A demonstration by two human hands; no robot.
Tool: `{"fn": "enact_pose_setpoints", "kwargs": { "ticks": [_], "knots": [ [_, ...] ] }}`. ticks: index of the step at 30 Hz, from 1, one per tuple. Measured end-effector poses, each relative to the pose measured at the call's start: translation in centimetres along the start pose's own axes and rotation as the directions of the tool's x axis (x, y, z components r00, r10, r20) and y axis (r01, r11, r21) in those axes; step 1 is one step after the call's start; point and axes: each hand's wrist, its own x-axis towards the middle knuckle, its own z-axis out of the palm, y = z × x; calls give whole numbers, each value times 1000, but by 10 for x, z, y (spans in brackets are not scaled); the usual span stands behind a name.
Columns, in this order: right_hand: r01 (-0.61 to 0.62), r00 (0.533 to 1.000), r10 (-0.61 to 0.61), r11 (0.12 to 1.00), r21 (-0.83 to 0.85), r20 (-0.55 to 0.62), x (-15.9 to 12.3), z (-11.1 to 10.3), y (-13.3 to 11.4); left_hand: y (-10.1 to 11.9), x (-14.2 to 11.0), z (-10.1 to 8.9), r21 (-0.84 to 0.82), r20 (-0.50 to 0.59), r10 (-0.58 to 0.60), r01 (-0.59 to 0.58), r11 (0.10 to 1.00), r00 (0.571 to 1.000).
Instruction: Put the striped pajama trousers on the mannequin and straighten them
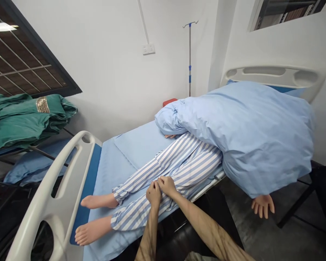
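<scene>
My left hand (153, 195) and my right hand (167, 186) are both closed, side by side over the nearer leg of the striped trousers (137, 214). Their curled fingers hide whether any cloth is pinched in them. The blue-and-white trousers are on what looks like a patient manikin lying on the bed, with its bare feet (95, 230) at the left end. A light blue quilt (250, 123) is bunched over its upper body. One manikin hand (263, 206) hangs out below the quilt's near edge, and fingers (170, 136) show under its far edge.
The bed's footboard (47, 188) stands at left and the headboard (277, 72) at far right. Behind the bed rises a drip stand (190, 54), near a red object (170, 102). Folded green cloth (19, 119) lies on a rack at left. A dark chair frame (312, 188) is at right.
</scene>
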Motion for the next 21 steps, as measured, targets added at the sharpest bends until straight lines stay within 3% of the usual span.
{"fn": "enact_pose_setpoints", "kwargs": {
  "ticks": [3, 6, 8, 11, 17, 21],
  "knots": [
    [-4, 1000, 4, 1000, -14, -8, -1, 3, 5, 6, 6, -3, -143, -12, -27, 25, 989, 1000],
    [-18, 1000, 18, 1000, 13, 20, 2, 2, 4, 21, 15, -5, -363, -88, -79, 42, 931, 993],
    [-47, 999, 46, 999, 22, 15, 4, 0, 1, 31, 19, -3, -425, -137, -88, 22, 905, 987],
    [-65, 998, 64, 998, 19, 27, 4, -1, -1, 36, 17, 6, -387, -148, -57, -4, 922, 987],
    [-126, 992, 127, 989, 75, 2, 5, -1, -1, 24, 4, 21, -265, -87, -11, -13, 964, 996],
    [-119, 993, 118, 988, 97, 14, 18, -19, -16, 26, 3, 20, -196, -27, 23, -28, 980, 999]
  ]
}}
